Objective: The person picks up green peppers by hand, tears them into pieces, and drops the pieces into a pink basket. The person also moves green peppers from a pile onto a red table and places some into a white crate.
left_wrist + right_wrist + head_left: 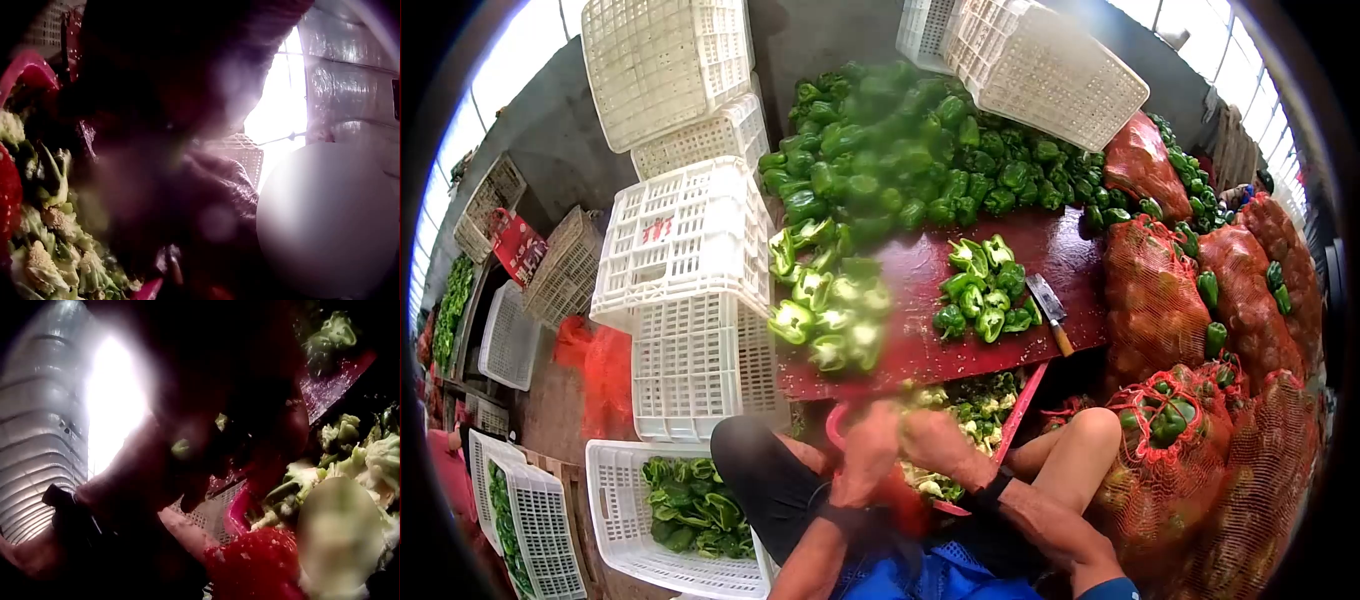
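In the head view my left hand (868, 445) and right hand (945, 440) are close together over a pink tub (1024, 412). A smudge blurs them there, and both wrist views are dark around the fingers, so I cannot tell what they hold. Pale-green pepper cores and scraps (985, 405) fill the tub; these scraps (56, 225) also show at the left wrist view's lower left. Beyond the tub, halved green peppers (988, 290) lie on a dark red table (1080, 260) beside a knife (1048, 300). More halves (790, 320) are heaped at the table's left.
Whole green peppers (1000, 165) pile at the back of the table. Stacked white crates (680, 240) stand on the left, above a crate of cut peppers (700, 505) near my knee. Red mesh sacks (1155, 290) of peppers crowd the right side.
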